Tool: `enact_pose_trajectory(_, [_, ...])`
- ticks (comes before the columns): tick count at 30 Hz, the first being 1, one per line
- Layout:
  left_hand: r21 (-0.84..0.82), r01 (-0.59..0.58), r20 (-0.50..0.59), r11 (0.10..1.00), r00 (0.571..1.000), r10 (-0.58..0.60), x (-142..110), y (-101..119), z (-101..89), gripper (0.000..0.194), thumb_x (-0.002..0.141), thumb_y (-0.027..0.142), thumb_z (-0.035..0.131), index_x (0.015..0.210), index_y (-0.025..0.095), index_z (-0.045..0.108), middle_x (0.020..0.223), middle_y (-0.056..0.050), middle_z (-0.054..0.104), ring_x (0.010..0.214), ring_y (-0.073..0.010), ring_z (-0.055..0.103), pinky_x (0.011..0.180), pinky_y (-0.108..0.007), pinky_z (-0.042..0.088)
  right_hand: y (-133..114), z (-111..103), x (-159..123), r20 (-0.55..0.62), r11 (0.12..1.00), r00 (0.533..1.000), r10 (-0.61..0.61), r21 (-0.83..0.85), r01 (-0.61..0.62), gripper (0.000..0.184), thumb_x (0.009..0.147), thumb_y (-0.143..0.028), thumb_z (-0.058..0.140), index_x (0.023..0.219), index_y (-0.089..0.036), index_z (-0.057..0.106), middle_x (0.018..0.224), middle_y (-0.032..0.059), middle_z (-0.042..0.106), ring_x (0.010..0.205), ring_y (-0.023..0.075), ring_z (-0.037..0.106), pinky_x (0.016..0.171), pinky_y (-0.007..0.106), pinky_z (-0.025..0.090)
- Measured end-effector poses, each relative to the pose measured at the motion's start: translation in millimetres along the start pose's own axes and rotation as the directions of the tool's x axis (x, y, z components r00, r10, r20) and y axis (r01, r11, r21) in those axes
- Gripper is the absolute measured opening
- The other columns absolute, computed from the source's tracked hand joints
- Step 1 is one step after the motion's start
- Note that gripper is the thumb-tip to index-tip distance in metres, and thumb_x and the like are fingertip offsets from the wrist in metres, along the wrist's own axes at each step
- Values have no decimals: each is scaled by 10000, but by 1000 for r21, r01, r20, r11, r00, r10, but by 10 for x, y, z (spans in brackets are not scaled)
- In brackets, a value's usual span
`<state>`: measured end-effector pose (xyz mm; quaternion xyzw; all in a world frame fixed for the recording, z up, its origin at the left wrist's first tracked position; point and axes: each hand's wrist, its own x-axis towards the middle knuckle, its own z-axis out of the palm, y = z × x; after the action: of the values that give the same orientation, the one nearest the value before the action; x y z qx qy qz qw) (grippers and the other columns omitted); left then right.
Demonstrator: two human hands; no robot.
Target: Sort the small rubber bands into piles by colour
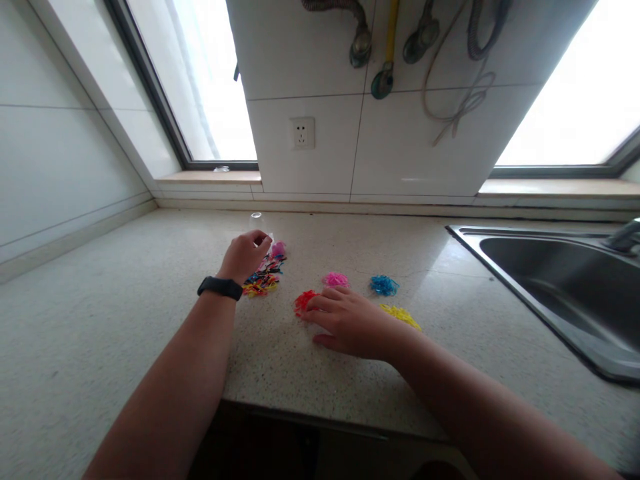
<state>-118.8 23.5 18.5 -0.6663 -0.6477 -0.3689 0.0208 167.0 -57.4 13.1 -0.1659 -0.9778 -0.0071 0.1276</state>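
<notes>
A mixed heap of small coloured rubber bands (265, 275) lies on the speckled counter (125, 293). My left hand (246, 255), with a black band on its wrist, hovers at the heap's far end with fingers pinched together. What they hold is too small to name. Just behind them lies a clear plastic wrapper or cup (257, 220). My right hand (347, 320) rests flat on the counter, fingers stretched out and touching a red pile (303, 301). A pink pile (335, 279), a blue pile (384, 285) and a yellow pile (400, 315) lie around it.
A steel sink (560, 280) is set into the counter at the right, with part of a tap (625, 235) showing. A tiled wall with a socket (303, 133) and hanging hoses stands behind. Windows flank it. The counter's front edge is under my forearms.
</notes>
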Motion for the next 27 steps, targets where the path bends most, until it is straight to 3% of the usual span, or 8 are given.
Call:
enact_pose_trajectory(7, [-18, -9, -9, 1000, 1000, 9, 0, -15, -3, 322, 878, 415, 521, 843, 182, 740, 765, -74, 727, 706, -207, 641, 655, -297, 430, 129, -114, -68, -49, 996, 996, 77, 40, -75, 273, 952, -322, 554, 1189, -221, 645, 1175, 98, 652, 1135, 251, 558, 1025, 439, 399])
enact_pose_trajectory(13, [-21, -3, -20, 1000, 1000, 2, 4, -49, -15, 320, 876, 410, 519, 858, 184, 745, 776, -78, 731, 718, -209, 640, 659, -295, 430, 342, -185, -196, -136, 988, 979, 151, 60, -144, 239, 958, -282, 540, 1156, -219, 658, 1151, 94, 655, 1044, 227, 581, 919, 397, 448])
enact_pose_trajectory(21, [2, 11, -15, 1000, 1000, -10, 21, -100, -29, 339, 871, 429, 516, 868, 180, 746, 797, -86, 739, 723, -212, 643, 671, -298, 435, 691, -249, -392, -296, 959, 913, 280, 55, -276, 174, 923, -216, 554, 1031, -213, 690, 998, 84, 674, 953, 225, 592, 875, 392, 454])
enact_pose_trajectory(24, [36, 9, 39, 999, 999, -10, 22, -137, -35, 337, 867, 433, 515, 868, 189, 748, 807, -87, 740, 742, -217, 654, 677, -300, 433, 809, -248, -456, -353, 946, 879, 321, 72, -316, 160, 920, -210, 549, 987, -216, 695, 970, 82, 678, 939, 229, 599, 863, 396, 461])
enact_pose_trajectory(27, [95, -3, 195, 996, 981, -16, 23, -195, -37, 336, 855, 447, 519, 867, 204, 750, 819, -79, 743, 767, -219, 664, 687, -295, 433, 908, -220, -507, -402, 929, 841, 362, 84, -360, 154, 934, -228, 540, 949, -213, 692, 936, 75, 677, 908, 220, 605, 831, 379, 470])
